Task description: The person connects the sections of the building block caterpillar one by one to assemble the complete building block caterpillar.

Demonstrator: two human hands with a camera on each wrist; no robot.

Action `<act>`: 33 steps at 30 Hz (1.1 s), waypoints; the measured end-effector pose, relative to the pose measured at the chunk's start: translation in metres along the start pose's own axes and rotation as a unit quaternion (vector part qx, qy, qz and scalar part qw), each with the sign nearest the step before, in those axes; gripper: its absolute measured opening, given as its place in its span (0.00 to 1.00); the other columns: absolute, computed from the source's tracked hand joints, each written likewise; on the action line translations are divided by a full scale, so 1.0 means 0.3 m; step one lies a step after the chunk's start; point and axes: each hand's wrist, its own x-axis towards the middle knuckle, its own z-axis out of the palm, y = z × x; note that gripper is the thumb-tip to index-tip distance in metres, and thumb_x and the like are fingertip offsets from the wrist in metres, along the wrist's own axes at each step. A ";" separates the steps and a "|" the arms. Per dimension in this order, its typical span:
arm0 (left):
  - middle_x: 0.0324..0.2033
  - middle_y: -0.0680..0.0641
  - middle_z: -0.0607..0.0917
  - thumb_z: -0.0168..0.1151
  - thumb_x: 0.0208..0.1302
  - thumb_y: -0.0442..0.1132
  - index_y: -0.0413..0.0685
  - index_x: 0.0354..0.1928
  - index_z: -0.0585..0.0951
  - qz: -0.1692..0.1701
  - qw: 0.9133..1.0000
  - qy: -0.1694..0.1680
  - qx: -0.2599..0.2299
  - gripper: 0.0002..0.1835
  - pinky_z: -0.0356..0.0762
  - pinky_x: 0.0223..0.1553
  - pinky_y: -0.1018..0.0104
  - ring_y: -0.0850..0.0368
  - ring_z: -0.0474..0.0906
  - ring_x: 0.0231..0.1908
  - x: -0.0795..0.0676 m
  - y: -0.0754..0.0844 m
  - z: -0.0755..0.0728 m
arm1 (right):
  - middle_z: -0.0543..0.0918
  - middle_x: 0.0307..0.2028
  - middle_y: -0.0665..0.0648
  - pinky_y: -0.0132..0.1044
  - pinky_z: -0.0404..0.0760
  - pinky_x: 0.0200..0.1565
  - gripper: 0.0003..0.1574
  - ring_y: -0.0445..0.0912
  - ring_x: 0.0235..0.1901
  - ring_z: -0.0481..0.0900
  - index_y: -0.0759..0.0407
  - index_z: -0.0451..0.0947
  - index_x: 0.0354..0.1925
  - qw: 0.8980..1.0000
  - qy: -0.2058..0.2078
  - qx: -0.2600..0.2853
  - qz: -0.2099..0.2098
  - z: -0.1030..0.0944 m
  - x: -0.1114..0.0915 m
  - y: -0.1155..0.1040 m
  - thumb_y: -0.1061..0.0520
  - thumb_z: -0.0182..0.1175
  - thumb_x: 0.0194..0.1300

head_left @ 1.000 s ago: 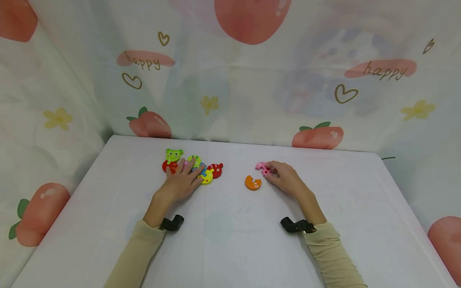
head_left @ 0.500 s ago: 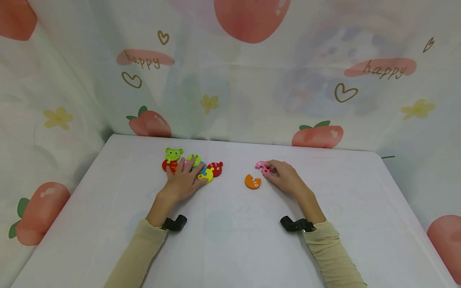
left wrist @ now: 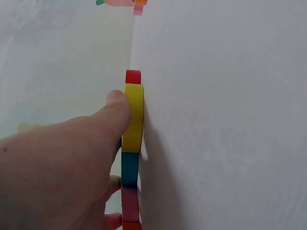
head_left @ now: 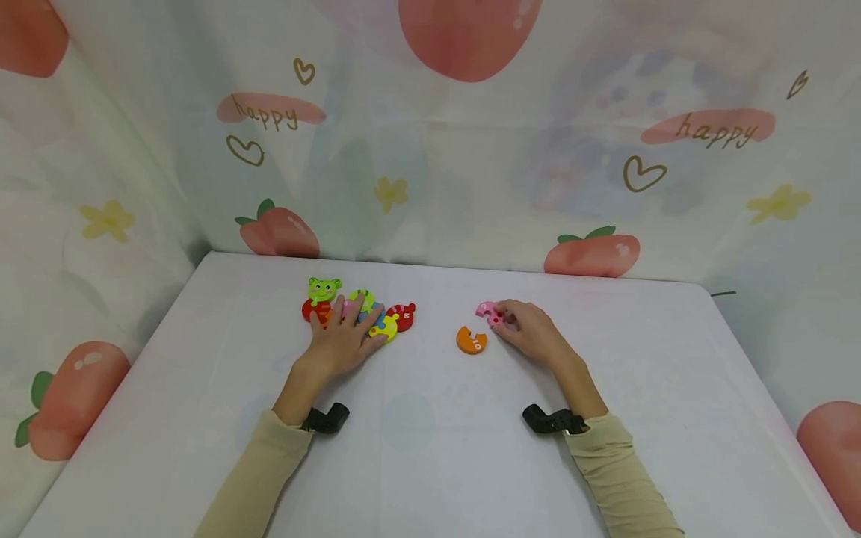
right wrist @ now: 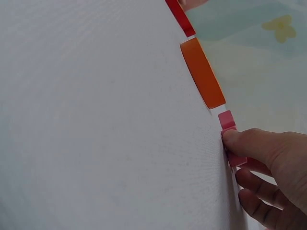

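Note:
My left hand (head_left: 336, 347) lies with fingers spread over a row of joined, colourful animal puzzle pieces, covering part of them. A green smiling head piece (head_left: 325, 288) and a red piece (head_left: 315, 311) show at the row's left end. At its right end are a yellow piece (head_left: 385, 327) and a red piece with ears (head_left: 405, 317). In the left wrist view, the thumb touches the yellow piece's edge. My right hand (head_left: 534, 332) pinches a pink puzzle piece (head_left: 486, 308) with dark dots on the table. Beside it lies an orange notched piece (head_left: 471, 341), apart from the row.
A white cloth covers the table (head_left: 430, 463). Behind it hangs a printed curtain (head_left: 457, 164) with peaches, hearts and flowers. Each wrist wears a black camera band, such as the right wrist band (head_left: 553, 420).
Over the last second my left hand has shifted slightly to the right across the row. The right hand stays in place at the pink puzzle piece.

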 end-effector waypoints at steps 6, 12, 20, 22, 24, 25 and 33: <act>0.78 0.44 0.45 0.44 0.69 0.64 0.67 0.76 0.51 -0.002 1.000 -0.001 -0.006 0.36 0.36 0.65 0.22 0.35 0.34 0.76 -0.004 0.002 0.005 | 0.82 0.49 0.61 0.52 0.78 0.56 0.28 0.53 0.48 0.76 0.61 0.72 0.62 1.000 -0.001 0.000 0.001 0.003 -0.002 0.001 0.52 0.61 0.67; 0.78 0.44 0.44 0.44 0.69 0.64 0.66 0.76 0.51 -0.003 1.000 0.000 -0.007 0.36 0.36 0.65 0.21 0.34 0.34 0.76 -0.007 0.006 0.006 | 0.82 0.49 0.62 0.52 0.78 0.57 0.28 0.54 0.49 0.76 0.61 0.72 0.62 1.000 0.000 0.002 0.001 0.004 -0.002 0.001 0.52 0.61 0.67; 0.78 0.44 0.45 0.44 0.69 0.64 0.66 0.76 0.52 -0.006 1.000 0.003 -0.006 0.37 0.36 0.65 0.21 0.34 0.34 0.76 0.000 0.008 0.007 | 0.82 0.49 0.61 0.52 0.78 0.57 0.28 0.53 0.48 0.76 0.60 0.73 0.61 1.000 0.004 -0.003 0.000 0.006 -0.001 0.002 0.51 0.61 0.67; 0.78 0.44 0.45 0.44 0.69 0.65 0.66 0.76 0.52 -0.007 1.000 0.005 -0.005 0.37 0.36 0.65 0.21 0.34 0.35 0.76 0.003 0.008 0.008 | 0.82 0.49 0.61 0.52 0.78 0.57 0.28 0.53 0.48 0.76 0.60 0.73 0.61 1.000 0.007 -0.004 0.000 0.007 0.000 0.002 0.51 0.62 0.66; 0.78 0.44 0.45 0.44 0.68 0.65 0.66 0.76 0.52 -0.007 1.000 0.006 -0.005 0.37 0.36 0.65 0.21 0.34 0.35 0.76 0.004 0.008 0.008 | 0.82 0.49 0.61 0.52 0.78 0.57 0.28 0.53 0.48 0.76 0.60 0.73 0.61 1.000 0.009 -0.005 0.000 0.008 0.000 0.003 0.51 0.62 0.66; 0.78 0.44 0.46 0.44 0.68 0.65 0.66 0.76 0.52 -0.007 1.000 0.006 -0.005 0.37 0.36 0.65 0.21 0.34 0.35 0.76 0.005 0.008 0.008 | 0.82 0.49 0.61 0.52 0.78 0.57 0.28 0.53 0.48 0.76 0.60 0.73 0.61 1.000 0.009 -0.005 0.000 0.009 0.000 0.004 0.51 0.62 0.66; 0.78 0.44 0.45 0.45 0.69 0.65 0.65 0.76 0.52 -0.007 1.000 0.003 -0.007 0.37 0.36 0.64 0.21 0.34 0.35 0.76 0.000 0.011 0.002 | 0.82 0.48 0.61 0.51 0.78 0.56 0.28 0.53 0.47 0.76 0.61 0.73 0.61 1.000 0.010 -0.001 -0.004 0.010 0.000 0.005 0.51 0.62 0.66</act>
